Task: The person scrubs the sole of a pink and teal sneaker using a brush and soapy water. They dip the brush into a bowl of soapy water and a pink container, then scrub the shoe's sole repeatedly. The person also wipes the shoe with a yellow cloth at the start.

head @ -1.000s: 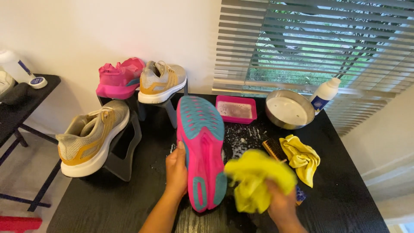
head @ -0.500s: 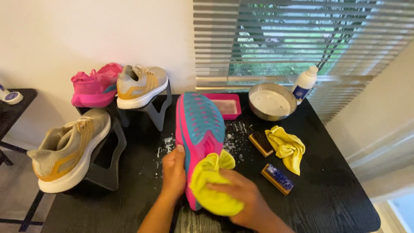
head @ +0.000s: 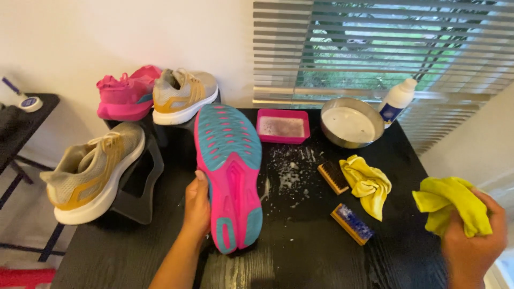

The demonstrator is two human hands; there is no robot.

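My left hand (head: 196,210) grips the side of a pink shoe (head: 229,171) that is turned over, its pink and teal sole facing up above the black table (head: 300,251). Off to the right, past the table's edge, my right hand (head: 471,238) is closed on a bunched yellow cloth (head: 452,206). A second yellow cloth (head: 368,183) lies on the table between two small wooden brushes, one dark-bristled (head: 333,177) and one blue-bristled (head: 351,223). Foam flecks (head: 292,171) spot the table beside the shoe.
A pink tray (head: 282,126), a metal bowl (head: 352,122) and a white bottle (head: 397,100) stand at the back by the window blinds. A grey and gold shoe (head: 93,170) sits on a black stand at left. Another grey shoe (head: 184,95) and a pink shoe (head: 126,96) are behind.
My right hand has lifted the yellow cloth off the sole and swung it away to the right, beyond the table's edge. The left hand still holds the shoe.
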